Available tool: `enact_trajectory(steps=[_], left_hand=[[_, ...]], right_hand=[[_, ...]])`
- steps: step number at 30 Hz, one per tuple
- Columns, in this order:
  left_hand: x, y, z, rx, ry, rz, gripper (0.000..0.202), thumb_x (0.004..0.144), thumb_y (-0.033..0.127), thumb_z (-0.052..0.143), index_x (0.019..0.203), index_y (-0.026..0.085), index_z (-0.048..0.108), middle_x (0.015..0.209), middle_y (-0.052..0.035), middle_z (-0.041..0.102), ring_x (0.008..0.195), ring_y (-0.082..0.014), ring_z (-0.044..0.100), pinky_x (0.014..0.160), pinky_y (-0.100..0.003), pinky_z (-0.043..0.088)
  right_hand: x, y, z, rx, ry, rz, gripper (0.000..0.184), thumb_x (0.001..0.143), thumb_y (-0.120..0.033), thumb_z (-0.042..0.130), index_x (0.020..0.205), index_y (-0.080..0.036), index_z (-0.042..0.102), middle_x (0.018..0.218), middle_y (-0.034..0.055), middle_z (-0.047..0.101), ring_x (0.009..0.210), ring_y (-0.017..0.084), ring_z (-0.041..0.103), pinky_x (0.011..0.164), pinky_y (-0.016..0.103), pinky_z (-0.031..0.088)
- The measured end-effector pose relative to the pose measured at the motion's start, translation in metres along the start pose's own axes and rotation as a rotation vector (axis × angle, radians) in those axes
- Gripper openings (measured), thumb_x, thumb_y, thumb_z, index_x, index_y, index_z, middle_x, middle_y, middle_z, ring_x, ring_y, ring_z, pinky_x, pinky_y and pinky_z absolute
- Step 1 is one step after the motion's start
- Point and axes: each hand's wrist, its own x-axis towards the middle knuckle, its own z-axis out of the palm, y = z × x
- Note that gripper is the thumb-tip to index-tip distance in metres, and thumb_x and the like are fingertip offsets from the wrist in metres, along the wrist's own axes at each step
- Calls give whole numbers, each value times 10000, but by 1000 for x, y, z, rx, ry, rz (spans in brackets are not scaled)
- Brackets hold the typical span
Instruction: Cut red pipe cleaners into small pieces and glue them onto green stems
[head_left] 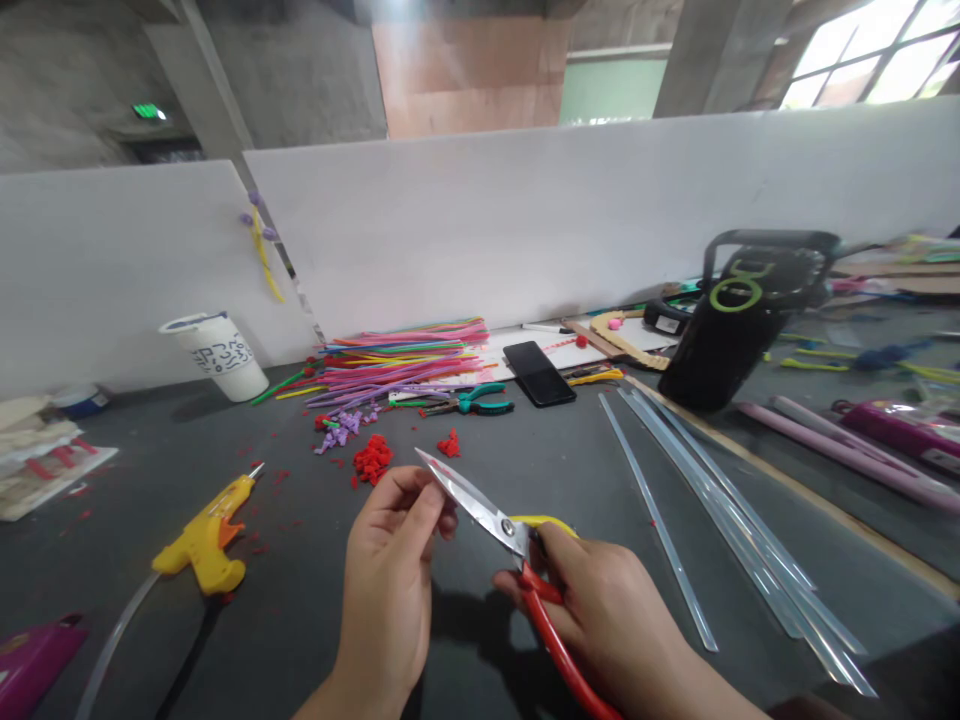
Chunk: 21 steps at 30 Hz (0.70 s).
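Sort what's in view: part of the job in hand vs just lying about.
Likely in the job:
- scissors, in the right hand
- left hand, fingertips by the blades
- red bits, probably

Lying about, untouched:
- phone
- black bottle
- white cup
- yellow glue gun
- pliers

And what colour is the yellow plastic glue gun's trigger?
The trigger is orange, clearest in the head view.
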Motion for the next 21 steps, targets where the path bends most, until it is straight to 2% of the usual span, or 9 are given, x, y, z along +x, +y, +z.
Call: enact_trajectory(steps=[4,6,8,9,10,11,14,16,21], left_hand=[[5,0,-2,46,-18,-43,77,696,227,649,738,179,606,663,25,597,562,-71,507,552,-169,408],[16,4,-8,190,-45,-21,112,699,270,633,744,175,593,650,15,595,556,-92,515,545,-195,411],[33,12,-18,519,-62,96,144,719,315,581,739,173,575,626,6,580,558,-120,521,538,-220,405],[43,17,-24,812,-71,171,149,737,325,540,726,180,571,625,5,579,564,-129,524,551,-228,402],[52,21,-31,1143,-35,246,151,748,327,500,711,198,571,628,10,586,584,-139,534,566,-233,392],[62,25,-37,1259,18,264,123,731,290,503,679,203,572,637,2,594,606,-155,532,580,-247,373],[82,29,-55,1430,45,247,134,677,210,498,554,207,552,560,-9,575,571,-176,513,552,-263,315],[89,27,-64,1501,11,237,160,675,211,490,531,208,561,558,-21,593,572,-184,523,546,-262,306],[94,24,-72,1597,12,241,238,737,250,434,589,199,613,687,-75,670,686,-220,583,590,-266,334]], right_hand=[[4,3,-6,205,-81,158,348,769,-480,498,572,-206,414,443,-46,483,377,87,396,393,188,253],[6,7,-10,234,-59,193,354,757,-475,518,556,-204,410,441,-52,458,386,79,362,394,183,250],[9,13,-13,225,-19,196,352,758,-476,515,558,-204,417,442,-53,438,395,79,339,398,185,250],[10,15,-15,221,-1,194,352,761,-479,509,560,-204,420,443,-53,431,397,80,327,399,186,252],[11,18,-16,218,12,195,355,764,-483,502,561,-205,420,442,-53,427,396,80,317,398,187,253],[11,20,-17,213,22,199,361,764,-490,498,558,-206,418,439,-53,426,394,80,309,396,187,252],[11,23,-20,173,28,211,371,758,-508,498,556,-207,423,445,-45,441,398,88,335,401,192,247],[10,23,-21,132,21,206,363,760,-511,494,569,-207,442,452,-39,449,404,98,365,412,199,248],[8,22,-23,69,22,211,330,761,-482,500,581,-205,485,448,-29,463,391,109,379,415,212,238]])
